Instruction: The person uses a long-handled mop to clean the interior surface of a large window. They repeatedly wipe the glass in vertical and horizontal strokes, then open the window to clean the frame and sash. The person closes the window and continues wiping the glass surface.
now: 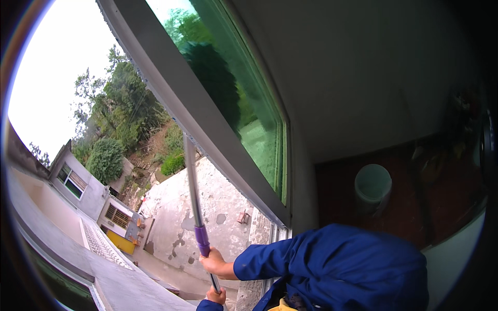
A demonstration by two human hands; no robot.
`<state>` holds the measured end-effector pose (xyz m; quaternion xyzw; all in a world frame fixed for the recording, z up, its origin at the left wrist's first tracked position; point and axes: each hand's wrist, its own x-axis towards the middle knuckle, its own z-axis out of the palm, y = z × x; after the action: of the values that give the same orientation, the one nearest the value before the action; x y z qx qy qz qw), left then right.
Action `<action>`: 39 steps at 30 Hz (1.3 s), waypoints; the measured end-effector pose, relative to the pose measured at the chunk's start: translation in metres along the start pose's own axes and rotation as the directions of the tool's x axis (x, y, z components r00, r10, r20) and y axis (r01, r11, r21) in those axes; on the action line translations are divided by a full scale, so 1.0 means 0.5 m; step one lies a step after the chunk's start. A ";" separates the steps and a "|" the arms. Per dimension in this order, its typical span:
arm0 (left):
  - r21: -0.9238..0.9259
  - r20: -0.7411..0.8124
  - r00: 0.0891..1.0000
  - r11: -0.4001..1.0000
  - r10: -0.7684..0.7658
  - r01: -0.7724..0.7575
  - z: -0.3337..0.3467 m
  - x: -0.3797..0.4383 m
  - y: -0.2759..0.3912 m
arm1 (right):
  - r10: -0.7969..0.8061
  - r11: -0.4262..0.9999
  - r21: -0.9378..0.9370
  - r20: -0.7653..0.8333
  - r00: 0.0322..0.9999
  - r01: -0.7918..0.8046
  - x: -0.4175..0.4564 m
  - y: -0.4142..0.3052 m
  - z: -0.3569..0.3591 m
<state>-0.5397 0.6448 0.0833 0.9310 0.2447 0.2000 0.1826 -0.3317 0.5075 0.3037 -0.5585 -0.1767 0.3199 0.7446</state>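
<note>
Outside the window opening, I hold a metal telescopic pole [192, 175] with a purple locking collar [202, 239]. My right hand [213, 262], in a blue sleeve, is wrapped around the pole just under the collar. Lower down, near the bottom edge of the view, my left hand [216, 296] grips the thinner section of the same pole. The pole slants upward, and its far end is hidden behind the window frame [186, 89]. Green-tinted glass [256, 144] fills the pane to the right of that frame.
Indoors on the dark reddish floor stands a pale bucket [373, 182]. Far below outside lies a concrete yard [175, 225] with a small stool [243, 217]. A neighbouring house [78, 177] rises at left, and trees [128, 105] cover the slope behind. The window sill [251, 291] runs beneath my arm.
</note>
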 end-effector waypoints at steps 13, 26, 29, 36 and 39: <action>0.113 0.196 0.974 0.989 -0.113 0.092 -0.089 -0.044 0.103 | 0.113 0.970 0.199 0.146 0.983 -0.141 -0.021 -0.111 -0.063; 0.413 0.553 0.786 0.910 -0.277 0.030 -0.095 -0.040 0.060 | 0.400 0.881 0.318 -0.104 0.911 -0.351 -0.013 -0.001 -0.072; 0.340 0.375 0.913 0.940 -0.161 0.026 -0.060 0.078 0.093 | 0.254 0.922 0.329 -0.108 0.961 -0.207 0.057 -0.103 -0.088; 0.329 0.066 0.996 0.941 0.066 -0.085 -0.093 0.336 0.246 | -0.076 0.833 0.470 -0.427 0.901 0.293 0.219 -0.273 -0.079; 0.384 0.046 0.994 0.917 0.099 -0.109 -0.102 0.337 0.214 | 0.005 0.899 0.399 -0.421 0.907 0.180 0.252 -0.245 -0.078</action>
<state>-0.3876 0.6594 0.2214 0.9629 0.2269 0.1454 -0.0119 -0.1812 0.5436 0.3952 -0.4268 0.0337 0.1913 0.8832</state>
